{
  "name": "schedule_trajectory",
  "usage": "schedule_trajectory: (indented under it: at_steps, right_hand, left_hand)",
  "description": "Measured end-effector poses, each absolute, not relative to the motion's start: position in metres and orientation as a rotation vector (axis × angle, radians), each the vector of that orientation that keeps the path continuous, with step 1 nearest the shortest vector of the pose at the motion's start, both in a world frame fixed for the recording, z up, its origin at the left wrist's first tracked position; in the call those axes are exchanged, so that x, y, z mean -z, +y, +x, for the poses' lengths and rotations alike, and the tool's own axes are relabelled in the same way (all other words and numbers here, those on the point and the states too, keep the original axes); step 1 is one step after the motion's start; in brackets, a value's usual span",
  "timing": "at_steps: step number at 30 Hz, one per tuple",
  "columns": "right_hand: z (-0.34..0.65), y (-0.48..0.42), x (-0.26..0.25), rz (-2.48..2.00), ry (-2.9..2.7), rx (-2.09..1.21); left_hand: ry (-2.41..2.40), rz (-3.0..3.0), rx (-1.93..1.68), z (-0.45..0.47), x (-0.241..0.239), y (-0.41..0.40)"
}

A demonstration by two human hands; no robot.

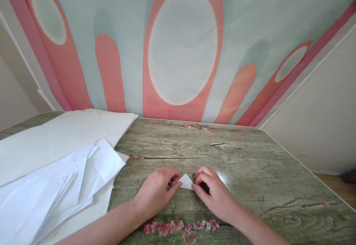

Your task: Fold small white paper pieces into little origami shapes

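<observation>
A small piece of folded white paper (186, 181), triangular in outline with its point away from me, is held between my two hands just above or on the table. My left hand (159, 185) pinches its left corner between thumb and fingers. On the other side, my right hand (210, 188) has thumb and fingertips closed on the right corner. Both hands' fingers cover the paper's outer ends, so its full shape is hidden.
Large white sheets (72, 126) lie stacked at the left of the wood-grain table (250, 163). On top are several loose, smaller white papers (63, 185). Pink flower patterns mark the tabletop. A patterned wall hanging (183, 111) stands behind the far edge.
</observation>
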State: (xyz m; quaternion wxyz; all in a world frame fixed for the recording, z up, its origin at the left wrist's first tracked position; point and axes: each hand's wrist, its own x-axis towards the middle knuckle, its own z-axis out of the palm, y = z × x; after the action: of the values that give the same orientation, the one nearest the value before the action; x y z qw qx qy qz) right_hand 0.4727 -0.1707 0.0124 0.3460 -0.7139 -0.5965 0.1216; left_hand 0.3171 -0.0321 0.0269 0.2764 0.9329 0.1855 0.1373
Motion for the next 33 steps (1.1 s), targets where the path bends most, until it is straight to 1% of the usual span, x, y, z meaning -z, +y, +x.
schedule_trajectory:
  at_steps: [11, 22, 30, 33]
  right_hand:
    - [0.474, -0.165, -0.015, -1.895, -1.602, -0.255]
    - [0.476, -0.161, -0.012, -1.918, -1.612, -0.229]
    - [0.477, -0.160, -0.011, -1.930, -1.628, -0.195]
    - [0.476, -0.161, -0.011, -1.960, -1.633, -0.184]
  left_hand:
    - [0.301, 2.648, -0.450, 0.316, -0.024, -0.033]
    - [0.046, 2.897, -0.269, 0.309, -0.035, -0.032]
    - [-0.113, 2.984, -0.164, 0.308, -0.031, -0.026]
    - [-0.116, 2.983, -0.180, 0.308, -0.032, -0.027]
